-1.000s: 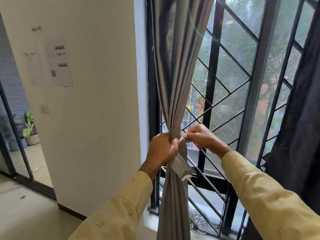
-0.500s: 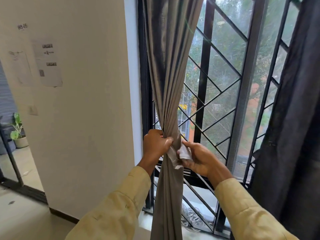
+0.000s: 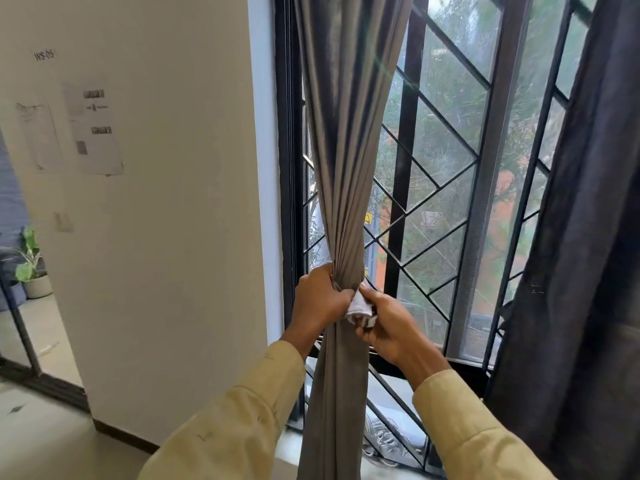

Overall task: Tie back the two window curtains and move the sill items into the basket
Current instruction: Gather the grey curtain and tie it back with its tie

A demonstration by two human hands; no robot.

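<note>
The grey left curtain (image 3: 343,150) hangs gathered into a narrow bunch in front of the window. My left hand (image 3: 320,301) squeezes the bunch from the left at waist height. My right hand (image 3: 389,329) holds the pale end of the tie-back strip (image 3: 358,306) against the bunch's right side. The dark right curtain (image 3: 581,237) hangs loose at the right edge. The sill items and basket are out of view.
A black window grille (image 3: 433,202) with diagonal bars stands behind the curtains. A cream wall (image 3: 166,237) with taped papers (image 3: 95,129) fills the left. A potted plant (image 3: 31,268) sits beyond a doorway at far left. Tangled cable (image 3: 384,441) lies low behind the grille.
My right hand has dropped from the curtain's back right to its front, bringing the tie-back end round and bunching it. My left hand has kept its grip.
</note>
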